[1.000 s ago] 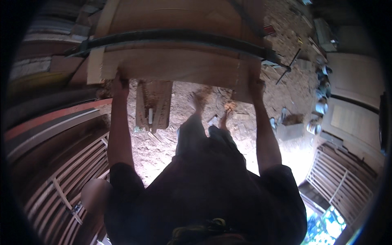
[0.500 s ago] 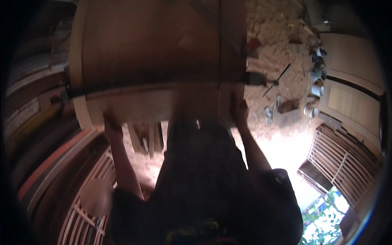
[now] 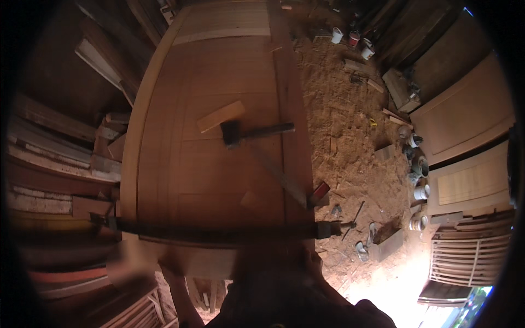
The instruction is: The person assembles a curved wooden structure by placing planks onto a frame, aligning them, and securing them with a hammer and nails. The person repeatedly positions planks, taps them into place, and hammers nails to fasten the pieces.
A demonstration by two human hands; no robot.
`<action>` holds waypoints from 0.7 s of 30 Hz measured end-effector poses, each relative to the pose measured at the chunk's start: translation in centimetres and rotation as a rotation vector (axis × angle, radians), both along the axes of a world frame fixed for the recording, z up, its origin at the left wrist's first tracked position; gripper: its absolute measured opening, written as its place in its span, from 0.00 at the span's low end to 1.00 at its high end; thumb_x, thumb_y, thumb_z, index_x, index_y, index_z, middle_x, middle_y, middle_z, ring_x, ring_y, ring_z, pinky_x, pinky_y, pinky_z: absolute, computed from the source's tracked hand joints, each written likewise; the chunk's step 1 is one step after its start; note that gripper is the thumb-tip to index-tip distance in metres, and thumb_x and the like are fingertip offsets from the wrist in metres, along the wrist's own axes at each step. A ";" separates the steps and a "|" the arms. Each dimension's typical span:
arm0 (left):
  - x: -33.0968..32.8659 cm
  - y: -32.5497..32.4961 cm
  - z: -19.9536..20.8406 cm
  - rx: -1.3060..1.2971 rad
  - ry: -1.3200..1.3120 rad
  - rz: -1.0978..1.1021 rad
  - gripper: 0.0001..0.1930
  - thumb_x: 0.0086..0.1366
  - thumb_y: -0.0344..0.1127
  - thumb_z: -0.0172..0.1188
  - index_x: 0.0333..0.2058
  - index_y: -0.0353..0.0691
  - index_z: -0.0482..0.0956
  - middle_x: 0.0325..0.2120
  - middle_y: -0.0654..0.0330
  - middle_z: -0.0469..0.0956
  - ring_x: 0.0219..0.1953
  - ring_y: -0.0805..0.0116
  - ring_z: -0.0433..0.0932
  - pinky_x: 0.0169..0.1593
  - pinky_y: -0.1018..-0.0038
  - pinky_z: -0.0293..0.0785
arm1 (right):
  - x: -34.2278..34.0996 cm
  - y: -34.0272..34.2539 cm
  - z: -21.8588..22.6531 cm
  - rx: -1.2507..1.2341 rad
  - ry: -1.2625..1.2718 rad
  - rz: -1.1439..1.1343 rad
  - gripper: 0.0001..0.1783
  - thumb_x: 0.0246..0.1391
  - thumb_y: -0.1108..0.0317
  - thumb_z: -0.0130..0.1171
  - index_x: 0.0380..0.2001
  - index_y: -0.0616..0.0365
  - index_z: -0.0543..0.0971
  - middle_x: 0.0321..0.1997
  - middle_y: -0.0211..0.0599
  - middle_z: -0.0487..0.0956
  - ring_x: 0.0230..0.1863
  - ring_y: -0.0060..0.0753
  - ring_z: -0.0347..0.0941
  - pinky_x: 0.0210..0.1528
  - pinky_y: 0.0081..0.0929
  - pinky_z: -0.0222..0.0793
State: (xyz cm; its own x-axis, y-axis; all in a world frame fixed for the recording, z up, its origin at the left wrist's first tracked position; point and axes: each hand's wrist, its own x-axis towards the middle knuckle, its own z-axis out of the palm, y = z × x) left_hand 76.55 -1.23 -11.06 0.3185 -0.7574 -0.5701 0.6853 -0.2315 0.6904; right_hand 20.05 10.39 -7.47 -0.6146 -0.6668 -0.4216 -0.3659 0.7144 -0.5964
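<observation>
A large wooden door panel (image 3: 219, 186) lies flat before me. A dark bar clamp (image 3: 219, 232) spans its near end from side to side. At the near edge, left of my body, my left hand (image 3: 173, 269) is closed on the door, its fingers in shadow. My right hand (image 3: 311, 262) grips the same edge near the right corner, its fingertips partly hidden. On the panel rest a hammer (image 3: 232, 134) with a dark head, a small wood block (image 3: 221, 116) and a long blade-like tool (image 3: 281, 177). A red-and-dark piece (image 3: 320, 191) sits at the right edge.
Stacked boards (image 3: 54, 153) crowd the left side. Sawdust covers the floor (image 3: 344, 147) to the right, with sandals (image 3: 362, 251) on it. Buckets (image 3: 421, 192) stand by more door panels (image 3: 470, 180). A slatted wooden frame (image 3: 462, 257) is at the lower right.
The view has tilted up, so the clamp and both hands sit lower in the picture. The tools on the panel now show. Both hands stay at the door's near edge.
</observation>
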 end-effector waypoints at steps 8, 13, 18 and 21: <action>-1.9 -1.2 3.0 0.085 0.065 0.089 0.33 0.79 0.61 0.41 0.70 0.42 0.65 0.67 0.57 0.69 0.66 0.57 0.69 0.73 0.59 0.61 | -0.4 -2.9 1.9 0.005 -0.026 -0.070 0.32 0.67 0.40 0.54 0.42 0.63 0.86 0.34 0.57 0.85 0.42 0.53 0.84 0.43 0.45 0.76; -3.2 -1.7 1.5 0.105 0.058 0.128 0.36 0.77 0.63 0.46 0.70 0.41 0.64 0.67 0.56 0.68 0.65 0.55 0.69 0.71 0.56 0.63 | -1.1 -3.5 2.0 -0.086 -0.024 -0.065 0.37 0.65 0.36 0.54 0.42 0.68 0.84 0.36 0.62 0.84 0.43 0.57 0.83 0.44 0.48 0.75; -5.5 -2.7 4.1 0.296 -0.062 0.255 0.39 0.75 0.65 0.49 0.70 0.39 0.64 0.67 0.53 0.68 0.66 0.54 0.69 0.70 0.55 0.65 | -1.8 -2.5 0.7 -0.138 -0.091 -0.120 0.37 0.67 0.37 0.54 0.42 0.69 0.84 0.36 0.57 0.85 0.40 0.46 0.83 0.41 0.41 0.75; -4.7 -1.6 2.7 0.227 -0.056 0.242 0.39 0.75 0.65 0.48 0.69 0.37 0.65 0.65 0.53 0.70 0.64 0.54 0.71 0.69 0.56 0.67 | -1.0 -2.7 2.5 -0.199 -0.098 -0.089 0.36 0.68 0.38 0.52 0.41 0.69 0.84 0.31 0.49 0.84 0.34 0.37 0.78 0.37 0.40 0.73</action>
State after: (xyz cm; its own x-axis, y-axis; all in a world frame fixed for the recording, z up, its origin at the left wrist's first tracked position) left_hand 71.89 -2.80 -8.35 0.5087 -0.5116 -0.6925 0.7019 -0.2193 0.6777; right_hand 19.04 7.71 -4.96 -0.6375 -0.6876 -0.3476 -0.2404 0.6061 -0.7582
